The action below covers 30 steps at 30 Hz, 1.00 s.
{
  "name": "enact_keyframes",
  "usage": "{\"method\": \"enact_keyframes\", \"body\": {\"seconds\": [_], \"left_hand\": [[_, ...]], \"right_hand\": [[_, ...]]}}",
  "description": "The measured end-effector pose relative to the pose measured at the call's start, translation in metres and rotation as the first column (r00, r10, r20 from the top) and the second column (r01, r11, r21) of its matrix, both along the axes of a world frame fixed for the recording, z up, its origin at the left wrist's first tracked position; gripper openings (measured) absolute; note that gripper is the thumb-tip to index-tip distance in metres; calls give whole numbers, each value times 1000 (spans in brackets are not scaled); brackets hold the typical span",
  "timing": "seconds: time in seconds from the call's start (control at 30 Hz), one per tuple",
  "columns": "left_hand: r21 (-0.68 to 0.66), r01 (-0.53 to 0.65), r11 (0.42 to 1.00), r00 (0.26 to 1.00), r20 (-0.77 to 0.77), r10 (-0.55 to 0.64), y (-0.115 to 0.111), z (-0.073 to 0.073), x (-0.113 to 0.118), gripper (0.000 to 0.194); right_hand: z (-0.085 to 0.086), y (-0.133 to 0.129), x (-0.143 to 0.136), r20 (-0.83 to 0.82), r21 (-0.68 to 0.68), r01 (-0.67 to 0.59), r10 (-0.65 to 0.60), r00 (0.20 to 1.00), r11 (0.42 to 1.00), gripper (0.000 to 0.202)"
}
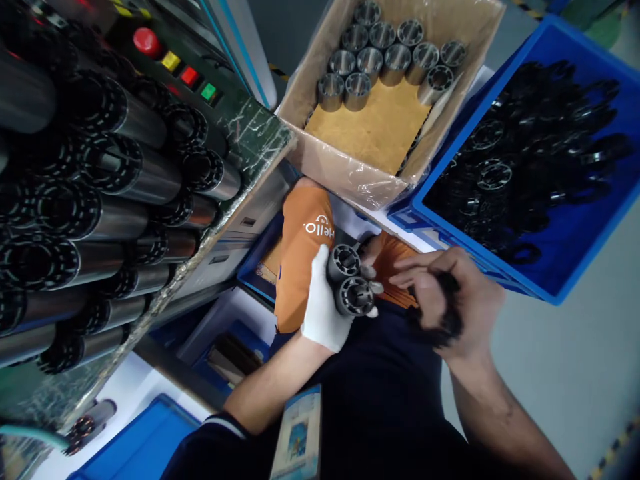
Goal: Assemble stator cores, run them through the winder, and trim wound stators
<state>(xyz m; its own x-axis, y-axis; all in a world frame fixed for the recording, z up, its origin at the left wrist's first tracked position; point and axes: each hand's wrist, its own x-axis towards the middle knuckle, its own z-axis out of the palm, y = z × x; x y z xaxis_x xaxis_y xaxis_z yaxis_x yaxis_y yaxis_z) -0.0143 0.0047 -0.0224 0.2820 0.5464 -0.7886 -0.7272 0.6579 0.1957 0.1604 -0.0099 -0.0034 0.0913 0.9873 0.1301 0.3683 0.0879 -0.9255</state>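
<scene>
My left hand [324,308], in a white glove, is wrapped round two short metal cylinders held side by side. The upper cylinder [345,260] and the lower cylinder [356,296] both show dark slotted ring ends facing up. My right hand [470,300], bare and slightly blurred, has its fingers curled round black slotted rings [447,310]; how many is unclear. It is to the right of the cylinders, apart from them. Similar black rings [530,160] fill the blue bin [556,299] beyond my right hand.
A plastic-lined carton [345,167] ahead holds several upright metal cylinders [370,63] on a cardboard sheet. At left, a green worktop [260,137] bears stacked longer cylinders [145,173] and a panel with a red stop button [147,41]. A blue tray [145,443] is at lower left.
</scene>
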Motion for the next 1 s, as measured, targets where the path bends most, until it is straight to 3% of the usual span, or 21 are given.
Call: {"method": "enact_keyframes", "body": {"seconds": [0.13,0.3,0.4,0.5,0.63,0.73,1.0], "left_hand": [[257,39,966,999,0,-41,-10,-3,1,50],[490,10,871,998,-61,22,-19,9,5,60],[514,4,858,961,-238,139,-24,16,3,63],[552,38,833,942,-298,154,-29,17,-1,56],[660,139,738,913,-374,163,-34,11,-8,45],[689,230,688,897,-425,126,-35,6,-15,43],[710,326,624,905,-424,10,-37,3,-26,49]], "right_hand": [[-2,2,11,-132,-16,-52,49,990,999,48],[18,-2,4,-115,58,-119,125,985,991,14],[29,-2,0,-22,145,-172,177,984,974,16],[31,0,-4,48,165,-232,227,973,959,26],[25,-2,-7,-61,136,-220,230,971,966,48],[27,-5,-6,-86,127,-232,244,966,964,61],[39,-10,-9,-74,134,-224,235,969,965,54]]}}
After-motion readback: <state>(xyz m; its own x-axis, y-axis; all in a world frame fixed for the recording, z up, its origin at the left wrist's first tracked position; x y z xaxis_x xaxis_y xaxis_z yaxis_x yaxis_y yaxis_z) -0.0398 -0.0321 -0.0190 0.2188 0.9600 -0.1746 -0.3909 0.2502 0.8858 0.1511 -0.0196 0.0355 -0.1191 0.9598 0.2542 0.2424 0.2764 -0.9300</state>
